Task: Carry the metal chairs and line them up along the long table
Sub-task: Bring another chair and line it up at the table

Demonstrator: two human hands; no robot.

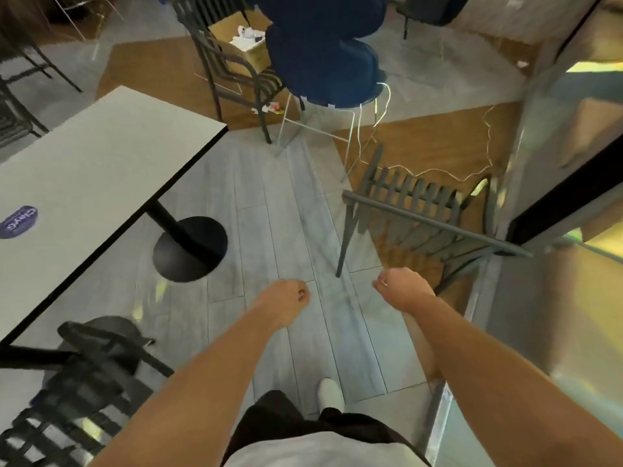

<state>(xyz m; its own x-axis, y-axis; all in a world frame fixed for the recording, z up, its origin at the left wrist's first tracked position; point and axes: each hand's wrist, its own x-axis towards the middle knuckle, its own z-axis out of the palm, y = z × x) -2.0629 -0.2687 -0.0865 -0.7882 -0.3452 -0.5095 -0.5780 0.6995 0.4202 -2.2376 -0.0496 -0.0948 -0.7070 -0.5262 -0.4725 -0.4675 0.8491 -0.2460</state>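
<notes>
A dark grey slatted metal chair (418, 210) stands on the floor ahead and to the right, close to a steel wall. My right hand (403, 288) is a loose fist just below that chair's front leg, apart from it. My left hand (286, 299) is also curled shut and holds nothing, over the grey floor. The long grey table (84, 183) with a black edge and round black base fills the left side. Another dark metal chair (87, 382) sits at the table's near side, bottom left. A third metal chair (229, 65) stands farther back.
A cardboard box (242, 42) with paper sits on the far metal chair. Stacked blue chairs (323, 55) on white wire legs stand behind the aisle. A white cable (438, 170) trails across the floor. More dark chairs (17, 96) line the table's far side.
</notes>
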